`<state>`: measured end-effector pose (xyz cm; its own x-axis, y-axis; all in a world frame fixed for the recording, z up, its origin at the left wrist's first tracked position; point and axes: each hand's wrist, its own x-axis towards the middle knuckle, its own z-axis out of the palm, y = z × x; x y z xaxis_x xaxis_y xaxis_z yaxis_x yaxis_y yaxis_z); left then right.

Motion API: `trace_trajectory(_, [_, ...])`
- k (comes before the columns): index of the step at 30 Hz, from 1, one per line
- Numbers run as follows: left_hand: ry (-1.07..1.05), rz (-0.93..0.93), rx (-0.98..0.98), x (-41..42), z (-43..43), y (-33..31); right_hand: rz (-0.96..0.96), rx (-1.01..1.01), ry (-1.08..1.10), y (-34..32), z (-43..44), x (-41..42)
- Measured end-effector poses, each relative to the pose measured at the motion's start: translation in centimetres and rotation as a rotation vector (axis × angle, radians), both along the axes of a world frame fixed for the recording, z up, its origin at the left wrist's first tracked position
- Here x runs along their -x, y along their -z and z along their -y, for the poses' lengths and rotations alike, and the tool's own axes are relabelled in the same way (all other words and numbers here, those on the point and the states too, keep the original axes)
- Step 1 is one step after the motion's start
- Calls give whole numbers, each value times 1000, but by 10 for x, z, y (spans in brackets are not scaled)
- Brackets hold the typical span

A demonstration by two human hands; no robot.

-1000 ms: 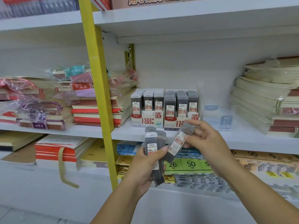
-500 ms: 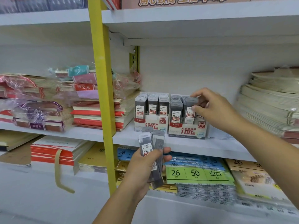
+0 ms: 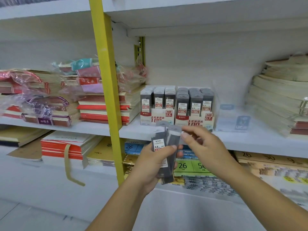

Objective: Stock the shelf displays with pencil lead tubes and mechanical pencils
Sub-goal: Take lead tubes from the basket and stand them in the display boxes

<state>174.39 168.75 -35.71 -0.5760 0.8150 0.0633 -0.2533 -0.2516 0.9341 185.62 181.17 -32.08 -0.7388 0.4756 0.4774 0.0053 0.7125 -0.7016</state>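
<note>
White shelf (image 3: 250, 140) ahead of me carried the 0.5 display box (image 3: 157, 117) and the 0.7 display box (image 3: 194, 119). My left hand (image 3: 150, 165) gripped a few lead tubes (image 3: 164, 147) before its edge; my right hand (image 3: 205, 147) pinched the top of one. Pulled crookedly, it could have dragged its neighbours loose, I judged, or gone into the wrong box

White shelf (image 3: 250, 141) with display boxes (image 3: 157, 118), notebook stacks (image 3: 93, 112)

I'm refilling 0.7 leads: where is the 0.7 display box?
Head view, centre: the 0.7 display box stands on the shelf, just right of the 0.5 display box.
</note>
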Motion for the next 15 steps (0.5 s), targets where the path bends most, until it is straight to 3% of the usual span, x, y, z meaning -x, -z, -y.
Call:
trace_trajectory(2, [11,-7,20,-4,1,0,37,144,-97,7,4,-1])
trace_trajectory(8, [158,24,17,-7,4,2,-139,434,-183,3,-5,-12])
trace_trajectory(11, [212,65,43,-7,4,4,-194,472,-260,-3,-13,-19])
trace_trajectory(15, [132,-55,141,-7,2,8,-135,431,-261,-5,-16,-23])
